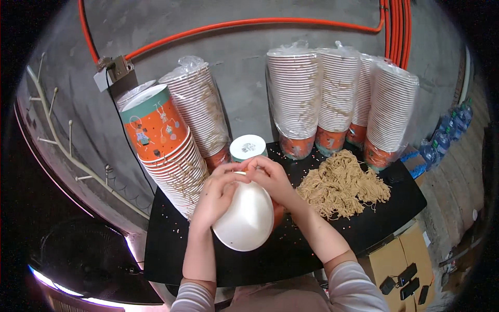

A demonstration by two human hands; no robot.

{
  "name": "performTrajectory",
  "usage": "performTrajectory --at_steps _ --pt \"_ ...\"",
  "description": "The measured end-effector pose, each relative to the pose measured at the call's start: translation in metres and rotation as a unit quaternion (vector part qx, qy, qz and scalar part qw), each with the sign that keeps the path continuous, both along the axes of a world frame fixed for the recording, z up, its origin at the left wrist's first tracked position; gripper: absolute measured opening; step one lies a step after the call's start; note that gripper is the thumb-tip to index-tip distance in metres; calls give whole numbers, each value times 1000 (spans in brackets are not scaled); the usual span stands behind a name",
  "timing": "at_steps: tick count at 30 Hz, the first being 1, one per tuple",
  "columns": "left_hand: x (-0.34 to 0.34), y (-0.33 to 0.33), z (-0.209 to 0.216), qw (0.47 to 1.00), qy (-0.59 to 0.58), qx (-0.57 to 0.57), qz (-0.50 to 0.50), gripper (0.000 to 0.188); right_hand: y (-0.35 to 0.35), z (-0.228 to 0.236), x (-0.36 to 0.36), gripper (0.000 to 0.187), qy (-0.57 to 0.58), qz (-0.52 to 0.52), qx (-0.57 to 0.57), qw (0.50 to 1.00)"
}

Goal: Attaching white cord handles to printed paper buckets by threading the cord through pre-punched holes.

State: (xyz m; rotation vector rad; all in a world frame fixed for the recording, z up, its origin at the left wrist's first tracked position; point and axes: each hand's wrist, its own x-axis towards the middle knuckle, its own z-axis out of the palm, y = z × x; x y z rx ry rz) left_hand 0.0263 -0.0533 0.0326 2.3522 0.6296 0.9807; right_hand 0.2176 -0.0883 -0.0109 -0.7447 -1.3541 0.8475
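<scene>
A paper bucket (245, 218), white inside with a bit of orange outer wall showing, lies tilted on its side in front of me, its mouth toward me. My left hand (219, 191) is closed on its far left rim. My right hand (270, 179) pinches at the far side of the same rim, fingertips meeting those of the left. What lies between the fingertips is too small to make out. Just beyond my hands an upturned paper bucket (248, 147) shows its white base. To the right lies a loose heap of tan cords (343, 186).
At left leans a tall stack of orange paper buckets (165, 138) with cords on their sides; behind it stands a bagged stack (195, 109). Several bagged stacks (296, 99) line the back right. Small bits litter the black table (239, 270). A cardboard box (397, 260) sits below right.
</scene>
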Motion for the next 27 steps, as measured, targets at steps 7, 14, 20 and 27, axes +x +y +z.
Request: performTrajectory --at_steps 7,14,20,27 --pt "14 11 -11 989 -89 90 73 25 12 -7 4 12 49 -51 -6 997" --pt "17 -8 -2 989 13 136 62 32 8 -3 6 10 80 -72 21 994" --pt "21 -28 2 968 99 220 66 33 9 -6 9 9 80 -108 42 990" --pt "22 -26 7 982 -22 153 106 23 3 2 6 3 125 -77 41 988"
